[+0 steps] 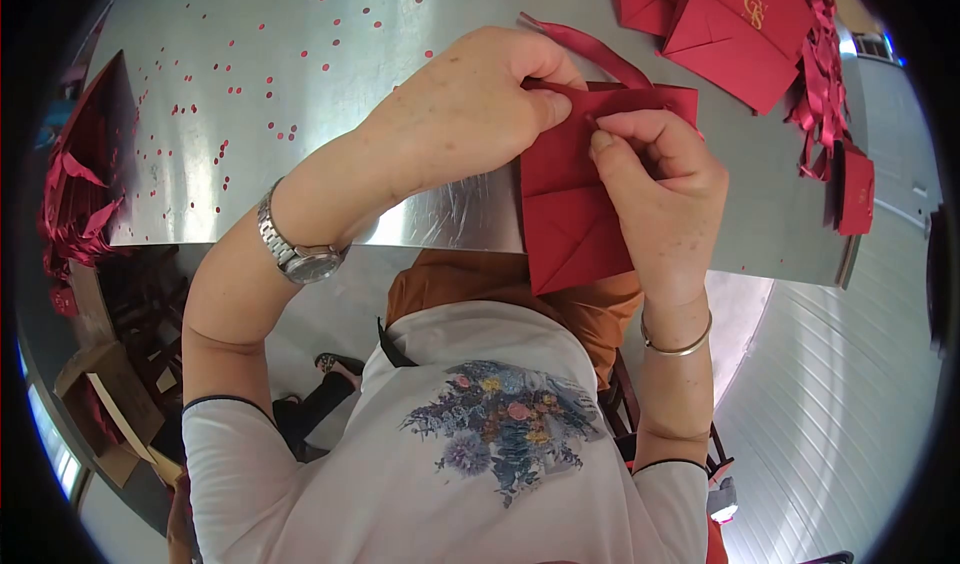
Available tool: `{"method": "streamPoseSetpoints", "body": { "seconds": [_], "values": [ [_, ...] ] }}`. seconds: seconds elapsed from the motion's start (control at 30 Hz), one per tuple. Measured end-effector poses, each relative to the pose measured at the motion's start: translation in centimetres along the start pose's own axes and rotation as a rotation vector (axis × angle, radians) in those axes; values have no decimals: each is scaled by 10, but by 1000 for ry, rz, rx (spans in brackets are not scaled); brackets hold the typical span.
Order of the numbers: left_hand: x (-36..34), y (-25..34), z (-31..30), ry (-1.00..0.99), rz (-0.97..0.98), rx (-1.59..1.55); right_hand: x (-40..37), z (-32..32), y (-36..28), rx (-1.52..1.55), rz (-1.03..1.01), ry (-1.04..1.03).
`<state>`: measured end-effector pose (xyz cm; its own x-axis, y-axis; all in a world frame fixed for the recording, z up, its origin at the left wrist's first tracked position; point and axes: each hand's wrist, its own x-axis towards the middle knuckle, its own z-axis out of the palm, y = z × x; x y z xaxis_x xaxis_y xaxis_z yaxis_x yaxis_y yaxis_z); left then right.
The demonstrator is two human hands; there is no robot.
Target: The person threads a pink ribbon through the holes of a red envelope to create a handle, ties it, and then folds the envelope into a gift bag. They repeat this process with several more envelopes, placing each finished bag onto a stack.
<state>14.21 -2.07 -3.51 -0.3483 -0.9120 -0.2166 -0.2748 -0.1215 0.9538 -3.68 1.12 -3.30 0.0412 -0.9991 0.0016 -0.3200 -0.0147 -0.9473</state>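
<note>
A red paper bag [565, 226] lies folded flat, tilted upright at the table's front edge, its lower end overhanging my lap. My left hand [480, 104] is closed, its thumb and fingers pinching the bag's top edge. My right hand [665, 179] is closed too, thumb and forefinger pinched in front of the bag's upper part around a small tip that looks like a ribbon end. A dark red ribbon [600, 52] with a stiff tip arcs up behind the bag's top edge. The fingers partly hide where the ribbon passes through the bag.
More red bags [735, 39] with a gold print lie at the back right, beside a bunch of ribbons [820, 74]. Another stack of bags [85, 179] stands at the left edge. Small red paper dots are scattered over the metal table [420, 214]. An open cardboard box [115, 404] stands lower left.
</note>
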Motion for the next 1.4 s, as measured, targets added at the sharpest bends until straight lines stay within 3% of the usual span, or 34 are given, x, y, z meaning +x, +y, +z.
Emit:
{"method": "streamPoseSetpoints", "body": {
  "seconds": [0.2, 0.27, 0.5, 0.6, 0.63, 0.7, 0.77, 0.83, 0.9, 1.03, 1.1, 1.13, 1.17, 1.23, 1.37, 1.4],
  "values": [
    [-3, -1, 0, 42, 58, 140, 1, 6, -11, -265, -46, 18],
    [-3, -1, 1, 50, 69, 146, 5, 8, -4, -596, -445, 59],
    [-3, -7, 7, 144, 205, 179, 11, 9, -16, -1035, -722, -34],
    [-3, -9, 10, 181, 246, 193, 17, 11, -19, -1028, -664, -55],
    [-3, -11, 11, 182, 249, 193, 20, 10, -17, -896, -570, -38],
    [-4, -15, 14, 243, 403, 270, 24, 8, -17, -762, -475, -20],
    [-3, -16, 18, 254, 453, 316, 26, 5, -20, -471, -135, -61],
    [-3, -15, 19, 263, 506, 364, 24, 8, -20, -544, -200, -33],
    [-3, -13, 18, 281, 494, 428, 21, 12, -26, -868, -309, -18],
    [0, -17, 15, 306, 442, 236, 25, 11, -23, -799, -343, 17],
    [-1, -13, 9, 206, 270, 117, 33, 3, -23, -317, 85, -113],
    [-1, -11, 8, 208, 274, 117, 35, 3, -25, -182, 251, -122],
    [-1, -9, 7, 187, 214, 86, 33, 5, -25, -184, 249, -120],
    [-1, -8, 7, 162, 155, 58, 25, 12, -21, -541, -187, 27],
    [1, -5, 2, 140, 108, 79, 18, 7, -11, -534, -248, 31],
    [1, -4, 2, 123, 106, 113, 14, 3, -4, -563, -428, 56]
  ]
}}
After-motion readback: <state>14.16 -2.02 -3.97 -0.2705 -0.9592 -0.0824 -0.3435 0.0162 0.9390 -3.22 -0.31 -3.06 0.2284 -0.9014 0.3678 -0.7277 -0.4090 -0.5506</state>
